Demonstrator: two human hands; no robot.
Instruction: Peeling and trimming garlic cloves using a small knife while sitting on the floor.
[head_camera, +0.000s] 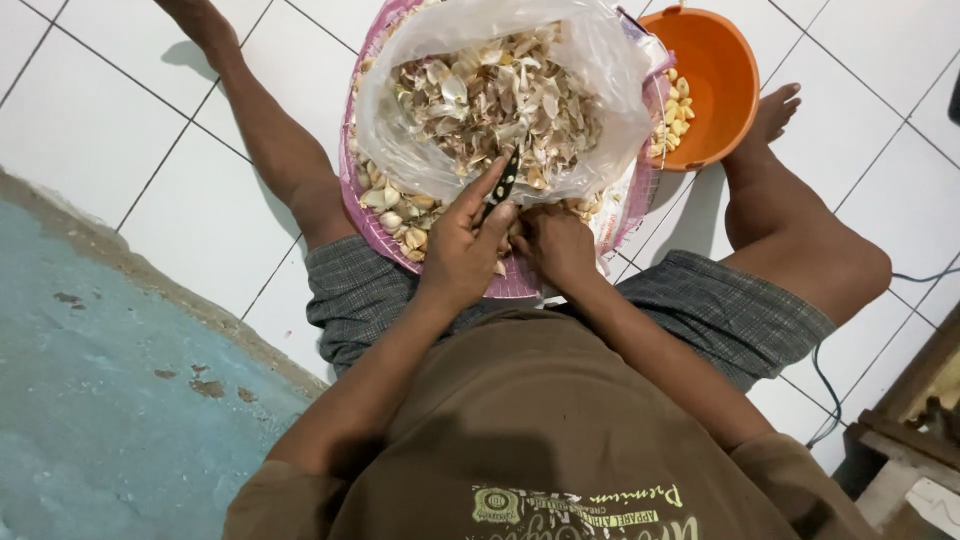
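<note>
My left hand (462, 245) grips a small dark knife (505, 180) whose tip points into a clear plastic bag (610, 70) full of garlic skins (490, 100). My right hand (558, 245) is pressed against the left one, its fingers closed on what looks like a garlic clove that is mostly hidden. Both hands hover over the near rim of a pink woven basket (385, 235) between my legs. Unpeeled garlic cloves (395, 205) lie in the basket beside the bag.
An orange plastic bowl (720, 70) with peeled yellowish cloves (675, 110) stands at the basket's right, by my right foot (775, 110). White tiled floor lies around. A blue-grey worn patch (90, 380) is at the left; a wooden piece (915, 430) and a cable at the right.
</note>
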